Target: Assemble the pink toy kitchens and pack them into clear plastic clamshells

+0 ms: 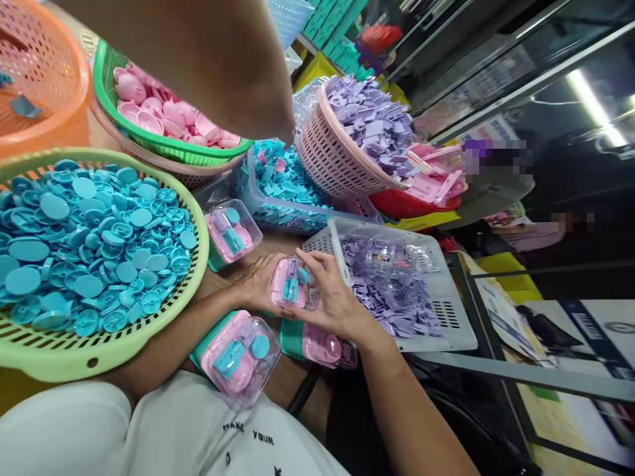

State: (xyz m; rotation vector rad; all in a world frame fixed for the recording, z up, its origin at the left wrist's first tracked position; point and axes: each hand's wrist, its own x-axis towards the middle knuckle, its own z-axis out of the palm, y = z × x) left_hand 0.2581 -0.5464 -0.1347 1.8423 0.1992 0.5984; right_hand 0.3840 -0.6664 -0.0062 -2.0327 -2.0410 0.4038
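My left hand (pixel 258 285) and my right hand (pixel 338 297) are closed around a small plastic toy case (pixel 290 284) with a pink tray, turquoise pieces and a clear cover. My left fingers wrap its left side, while the right thumb and fingers grip the right end. Below them lies a similar case (pixel 241 357) with a turquoise base, near my lap. Another such case (pixel 232 231) sits above my left wrist. A third one (pixel 322 347) lies partly hidden under my right hand.
A green basket (pixel 196 264) of turquoise discs stands at left. Ahead are a green basket (pixel 173 151) of pink parts, a pink basket (pixel 337 155) of purple parts and a clear bin (pixel 288 215) of turquoise pieces. A white basket (pixel 451 297) is at right. A blurred bare limb (pixel 213 59) crosses above.
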